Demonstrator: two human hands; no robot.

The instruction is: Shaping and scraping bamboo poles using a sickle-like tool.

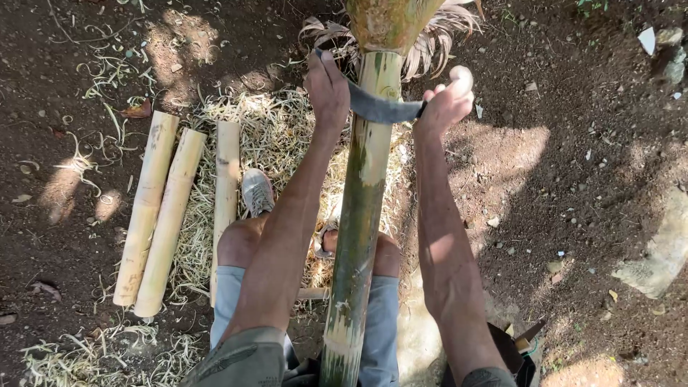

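Observation:
A long green bamboo pole (pixel 358 215) runs up the middle between my knees, its far part pale where the skin is scraped off. Across it lies a curved dark blade (pixel 380 109). My left hand (pixel 327 87) grips the blade's left end. My right hand (pixel 446 102) closes on the pale handle at the blade's right end. Both arms are stretched out toward the pole's far end, under a dry leafy sheath (pixel 390 21).
Three peeled pale bamboo sections (pixel 168 222) lie side by side on the ground at left, on a bed of shavings (pixel 272 136). A grey shoe (pixel 256 192) rests beside the pole. Bare soil with stones (pixel 656 265) spreads to the right.

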